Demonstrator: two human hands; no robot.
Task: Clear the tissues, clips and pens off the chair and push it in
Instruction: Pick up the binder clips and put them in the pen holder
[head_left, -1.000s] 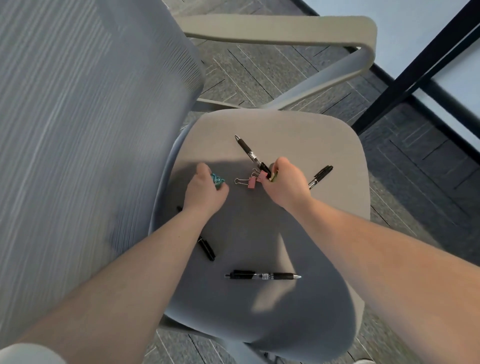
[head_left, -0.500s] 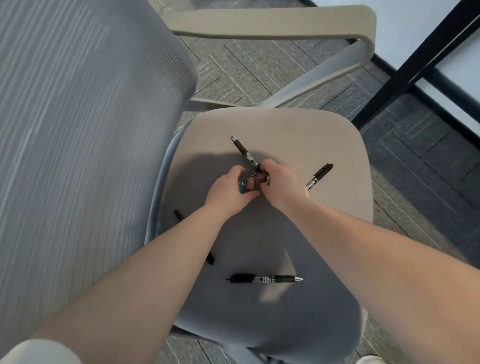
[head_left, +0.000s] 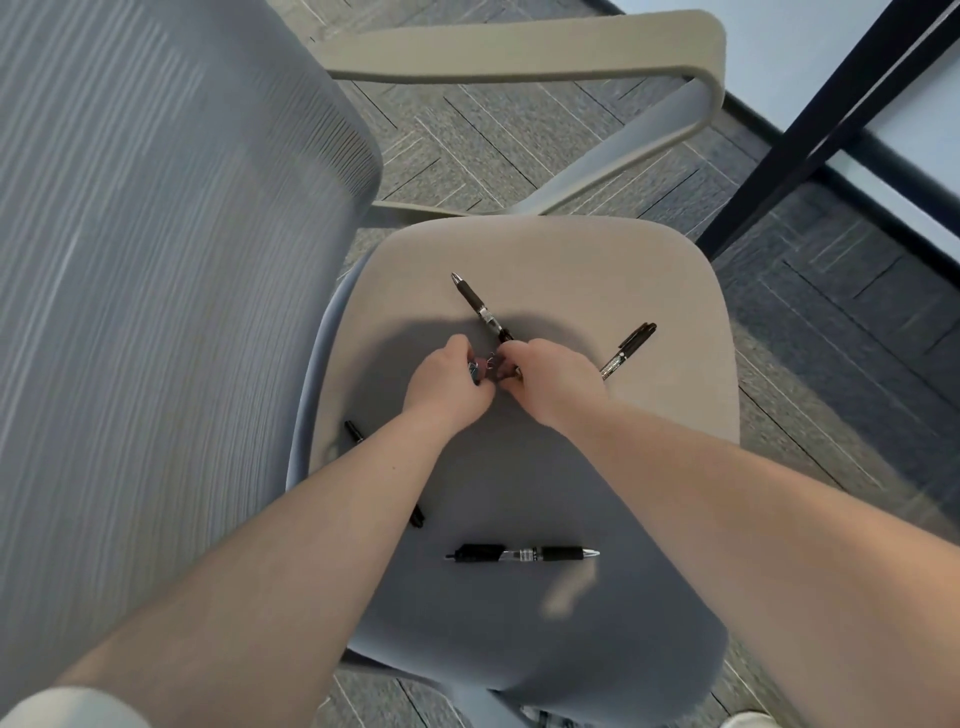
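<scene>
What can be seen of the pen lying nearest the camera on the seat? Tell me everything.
The pen is a retractable type with a black clip end, a clear middle section showing print, a black grip and a silver tip. It looks like plastic. It lies flat on the grey chair seat, roughly crosswise in the view, tip pointing right. It sits in shadow near the seat's front. Neither hand touches it, and no other pen touches it.

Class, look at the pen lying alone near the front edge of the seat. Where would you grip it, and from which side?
Grip the pen at its clear middle, coming straight down from above. It lies flat on the seat, apart from the other things, so finger and thumb can close across the thin barrel.
</scene>
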